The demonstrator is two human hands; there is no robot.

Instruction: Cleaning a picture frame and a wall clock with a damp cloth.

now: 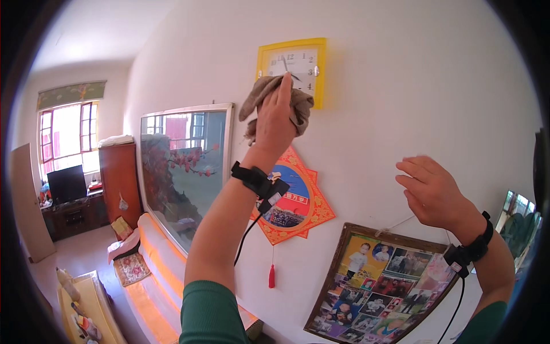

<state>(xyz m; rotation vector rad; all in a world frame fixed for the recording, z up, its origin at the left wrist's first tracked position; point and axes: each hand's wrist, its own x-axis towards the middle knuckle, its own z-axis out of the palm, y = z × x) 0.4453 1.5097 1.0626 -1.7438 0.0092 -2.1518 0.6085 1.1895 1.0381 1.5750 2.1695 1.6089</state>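
My left hand [277,118] presses a crumpled grey-brown cloth [303,109] against the lower part of a yellow-framed wall clock [321,56]. The cloth and hand hide the clock's lower left; its upper numerals and hands still show. To the right, my right hand [434,189] is raised before the white wall with fingers loosely bent and apart, holding nothing. Below that hand hangs a wooden frame full of photographs [374,284]. Beneath the clock, a red diamond-shaped wall hanging [316,202] with a red tassel [271,276] is partly covered by my left forearm.
A large framed glass picture [184,172] hangs left of the clock, above a sofa with an orange-striped cover [159,279]. A low yellow table [94,301] bears several items. Farther back stand a wooden wardrobe [120,180] and a television [66,184]. A mirror [513,228] is at the right.
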